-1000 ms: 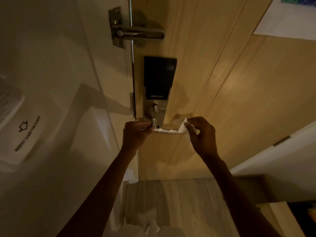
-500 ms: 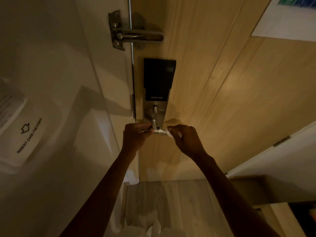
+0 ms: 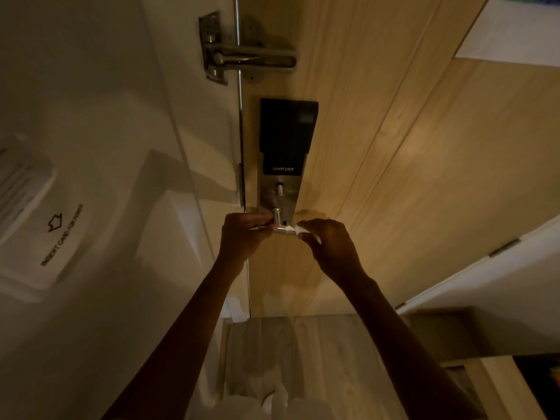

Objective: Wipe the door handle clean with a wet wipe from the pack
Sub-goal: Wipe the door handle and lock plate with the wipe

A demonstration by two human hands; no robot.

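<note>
Your right hand [image 3: 330, 247] pinches one crumpled white wet wipe [image 3: 298, 229] against the single silver lever door handle [image 3: 283, 228]; your left hand [image 3: 242, 234] fingers close round its base.

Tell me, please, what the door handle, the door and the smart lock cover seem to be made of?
Door handle: apparently metal, silver, satin to shiny; it catches bright highlights.
Door: wood or wood-look laminate, light tan, matte; long grain lines and panel seams show.
Smart lock cover: probably black plastic, slightly glossy, with a faint reflection; its lower plate looks like brushed metal.
</note>
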